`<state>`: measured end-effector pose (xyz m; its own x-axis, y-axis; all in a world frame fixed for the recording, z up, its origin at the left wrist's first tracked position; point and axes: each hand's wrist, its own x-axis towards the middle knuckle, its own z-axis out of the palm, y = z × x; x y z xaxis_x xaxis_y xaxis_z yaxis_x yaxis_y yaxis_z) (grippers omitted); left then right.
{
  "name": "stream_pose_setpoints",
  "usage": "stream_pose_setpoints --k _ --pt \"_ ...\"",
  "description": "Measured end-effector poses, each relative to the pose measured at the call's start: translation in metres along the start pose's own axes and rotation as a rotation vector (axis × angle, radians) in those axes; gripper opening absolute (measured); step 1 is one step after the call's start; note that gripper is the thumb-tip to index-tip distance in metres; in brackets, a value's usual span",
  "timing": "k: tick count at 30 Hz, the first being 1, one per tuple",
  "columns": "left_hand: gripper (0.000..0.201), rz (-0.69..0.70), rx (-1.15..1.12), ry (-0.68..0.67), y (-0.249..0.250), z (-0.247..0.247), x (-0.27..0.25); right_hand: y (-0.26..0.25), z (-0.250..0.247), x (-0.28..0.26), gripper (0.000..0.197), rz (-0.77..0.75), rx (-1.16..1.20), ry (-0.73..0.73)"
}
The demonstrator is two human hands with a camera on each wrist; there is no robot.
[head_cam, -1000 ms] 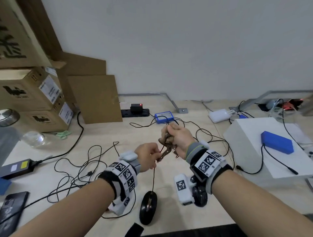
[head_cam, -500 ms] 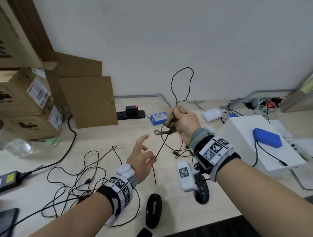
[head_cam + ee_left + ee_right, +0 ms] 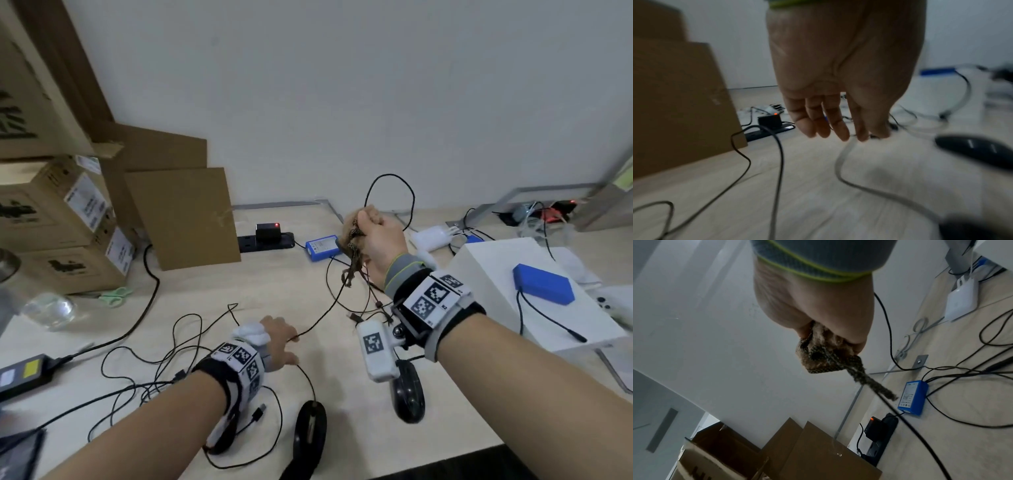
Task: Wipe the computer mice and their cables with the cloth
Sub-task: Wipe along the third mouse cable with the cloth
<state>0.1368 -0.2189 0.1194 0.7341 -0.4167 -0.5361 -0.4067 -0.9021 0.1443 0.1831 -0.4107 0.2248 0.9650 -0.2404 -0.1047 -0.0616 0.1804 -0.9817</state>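
My right hand (image 3: 363, 226) is raised over the back of the desk, its fist gripping a bunched brown cloth (image 3: 352, 240) around a black mouse cable (image 3: 329, 308). A loop of that cable stands above the fist. In the right wrist view the cloth (image 3: 818, 358) bulges from the right hand (image 3: 838, 344) and the cable (image 3: 916, 436) runs out below. My left hand (image 3: 293, 347) is low near the desk, pinching the same cable; the left wrist view shows the left hand (image 3: 873, 136) with thumb and forefinger on it. One black mouse (image 3: 310, 431) lies at the front edge. A second mouse (image 3: 407, 394) sits under my right wrist.
Cardboard boxes (image 3: 51, 219) and a cardboard sheet (image 3: 185, 219) stand at the left. A power strip (image 3: 267, 240) and blue box (image 3: 322, 246) lie at the back. A white box (image 3: 496, 274) with a blue block (image 3: 544, 287) is at the right. Loose cables (image 3: 154, 359) tangle front left.
My left hand let go of the cable, dropped toward the desk and pinched it lower down. My right hand slid up and away with the cloth, and a cable loop rose above it.
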Motion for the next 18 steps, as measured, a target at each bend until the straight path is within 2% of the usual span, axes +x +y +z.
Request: stream_pose_setpoints --k 1,3,5,7,9,11,13,15,18 --pt "0.054 -0.003 -0.185 0.146 0.000 -0.002 0.000 0.002 -0.001 -0.001 0.047 0.009 0.000 -0.023" --pt "0.047 0.021 -0.559 0.401 0.018 -0.021 0.001 0.007 -0.005 -0.006 0.040 0.027 0.005 -0.063" --pt "0.028 0.078 -0.911 0.488 0.040 -0.046 0.005 0.018 -0.006 -0.009 0.034 0.050 -0.020 -0.085" --pt "0.017 0.122 -1.115 0.487 0.063 -0.069 0.003 0.026 -0.008 -0.009 0.030 0.064 -0.064 -0.093" --pt "0.014 0.077 -1.093 0.544 0.076 -0.077 0.008 0.026 -0.010 -0.009 0.030 0.059 -0.066 -0.098" --pt "0.020 0.022 -1.075 0.585 0.078 -0.073 0.015 0.020 -0.011 -0.012 0.030 0.050 -0.019 -0.126" --pt "0.028 0.032 -1.135 0.619 0.079 -0.069 0.017 0.014 -0.013 -0.017 0.035 0.045 0.049 -0.190" --pt "0.026 0.032 -1.147 0.672 0.086 -0.067 0.019 0.011 -0.018 -0.019 0.040 0.053 0.086 -0.234" --pt "0.028 -0.006 -0.945 0.842 0.090 -0.069 0.017 0.009 -0.023 -0.014 0.034 0.031 0.014 -0.217"
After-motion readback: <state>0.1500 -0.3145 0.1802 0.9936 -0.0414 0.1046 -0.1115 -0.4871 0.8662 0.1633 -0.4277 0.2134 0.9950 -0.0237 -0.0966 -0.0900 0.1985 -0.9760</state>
